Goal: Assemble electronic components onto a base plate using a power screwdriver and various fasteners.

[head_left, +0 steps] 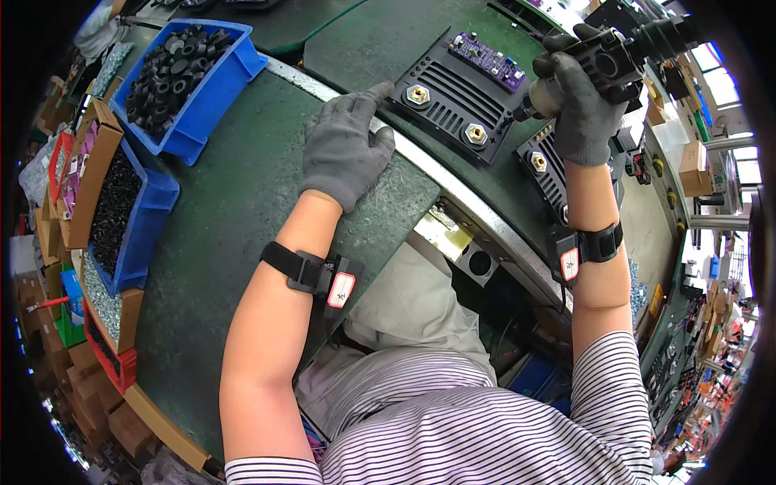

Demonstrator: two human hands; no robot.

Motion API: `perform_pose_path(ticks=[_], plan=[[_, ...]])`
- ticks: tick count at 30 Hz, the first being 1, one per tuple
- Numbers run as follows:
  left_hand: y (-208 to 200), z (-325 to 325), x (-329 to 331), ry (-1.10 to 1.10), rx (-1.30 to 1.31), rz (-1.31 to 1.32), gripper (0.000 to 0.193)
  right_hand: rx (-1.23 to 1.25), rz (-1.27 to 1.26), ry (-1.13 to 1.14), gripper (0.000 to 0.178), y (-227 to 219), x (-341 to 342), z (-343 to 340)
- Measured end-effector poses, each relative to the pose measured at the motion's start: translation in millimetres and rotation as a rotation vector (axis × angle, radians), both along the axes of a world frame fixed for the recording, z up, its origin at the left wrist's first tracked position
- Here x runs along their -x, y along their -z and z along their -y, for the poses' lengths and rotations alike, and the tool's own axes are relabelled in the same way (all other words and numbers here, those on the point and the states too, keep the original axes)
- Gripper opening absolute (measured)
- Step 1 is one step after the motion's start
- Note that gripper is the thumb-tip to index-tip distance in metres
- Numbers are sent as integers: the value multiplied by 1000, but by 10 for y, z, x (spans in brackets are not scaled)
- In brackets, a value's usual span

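My right hand, in a grey glove, is wrapped round a black power screwdriver. Its tip points down and left, at the right edge of a black slotted panel; whether it touches a screw there I cannot tell. Two brass terminals with hex nuts sit on this panel, and a purple circuit board stands along its far edge. With fingers stretched out, my gloved left hand lies at the panel's left edge, over the metal rail. A second slotted panel lies partly under my right wrist.
On the left stand a blue bin of black rubber rings, another blue bin of small black parts, and cardboard boxes. A metal rail runs between the green work table and the conveyor line.
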State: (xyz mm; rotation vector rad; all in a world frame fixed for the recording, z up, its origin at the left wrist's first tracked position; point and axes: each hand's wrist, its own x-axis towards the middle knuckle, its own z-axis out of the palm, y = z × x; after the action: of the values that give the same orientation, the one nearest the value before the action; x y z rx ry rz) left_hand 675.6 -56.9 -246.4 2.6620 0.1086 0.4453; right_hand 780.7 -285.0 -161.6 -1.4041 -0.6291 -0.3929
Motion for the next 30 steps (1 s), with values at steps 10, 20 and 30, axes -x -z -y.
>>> perform_pose_path(ticks=[10, 20, 30], plan=[[-19, 9, 6, 13, 22, -2, 53, -14, -33, -34, 37, -32, -50, -12], [-48, 19, 17, 6, 13, 3, 52, 27, -42, -58, 37, -30, -44, -3], [-26, 13, 1, 19, 20, 27, 51, 19, -28, -36, 37, -68, -65, 4]])
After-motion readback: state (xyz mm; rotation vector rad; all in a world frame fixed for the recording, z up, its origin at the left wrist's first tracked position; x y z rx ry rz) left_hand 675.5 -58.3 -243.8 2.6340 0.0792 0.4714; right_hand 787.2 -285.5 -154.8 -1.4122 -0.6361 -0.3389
